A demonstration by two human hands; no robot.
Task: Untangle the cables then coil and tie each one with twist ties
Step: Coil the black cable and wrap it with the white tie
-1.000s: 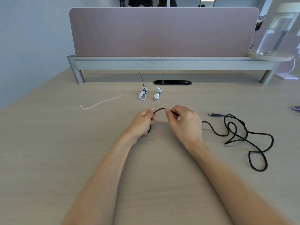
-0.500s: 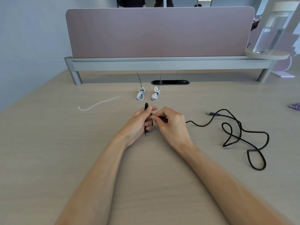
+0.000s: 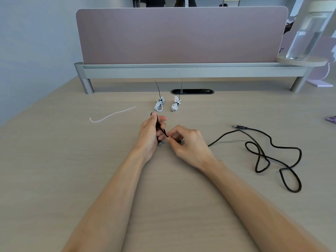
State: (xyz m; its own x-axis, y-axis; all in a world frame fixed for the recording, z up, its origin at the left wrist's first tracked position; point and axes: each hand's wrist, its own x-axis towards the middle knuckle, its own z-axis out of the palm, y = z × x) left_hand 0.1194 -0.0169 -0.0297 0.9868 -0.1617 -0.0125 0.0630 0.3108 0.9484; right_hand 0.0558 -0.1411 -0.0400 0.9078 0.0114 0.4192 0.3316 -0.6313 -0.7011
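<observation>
A long black cable [image 3: 261, 155] lies in loose loops on the desk at the right, its plug end pointing left. Its other end runs under my right hand [image 3: 189, 142], which pinches the cable close to my left hand [image 3: 150, 133]. My left hand grips a short folded length of the black cable, a small connector poking out below its fingers. Two white cables sit coiled behind my hands, each bound with a black tie: the left coil [image 3: 159, 104] and the right coil [image 3: 175, 104]. A loose white tie [image 3: 111, 114] lies at the left.
A mauve divider panel [image 3: 181, 35] on a grey rail crosses the back of the wooden desk [image 3: 72, 170]. A black cable port [image 3: 192, 91] sits below it. A clear water bottle [image 3: 307, 33] stands on a round shelf at the back right. A purple scrap [image 3: 331, 118] lies at the right edge.
My right hand has moved left and closed in on my left hand, laying a fold of black cable into it. The slack at the right has been drawn leftward.
</observation>
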